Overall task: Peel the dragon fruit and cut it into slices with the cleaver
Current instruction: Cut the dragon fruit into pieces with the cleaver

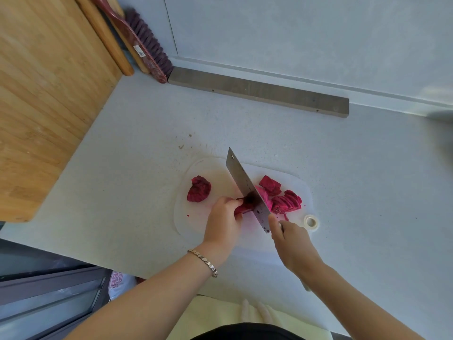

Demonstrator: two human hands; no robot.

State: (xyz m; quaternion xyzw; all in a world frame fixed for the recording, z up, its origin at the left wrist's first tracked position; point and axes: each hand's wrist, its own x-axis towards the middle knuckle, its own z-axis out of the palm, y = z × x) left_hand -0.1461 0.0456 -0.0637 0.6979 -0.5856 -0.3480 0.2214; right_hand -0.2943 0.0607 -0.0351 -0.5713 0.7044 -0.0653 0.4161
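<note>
On the pale worktop (137,173) lies a white cutting board (210,168). The left hand (224,217), a bracelet (203,262) on its wrist, grips a piece of dragon fruit (242,209). The right hand (291,239) holds the cleaver (245,185), its blade standing in that piece. Cut slices (282,198) lie just right of the blade; another dark red chunk (199,189) sits apart to the left. A tape roll (310,222) rests at the board's right edge.

Magenta dragon fruit (245,207), steel-grey cleaver (245,185), white cutting board (210,173), speckled pale countertop (137,168)
</note>
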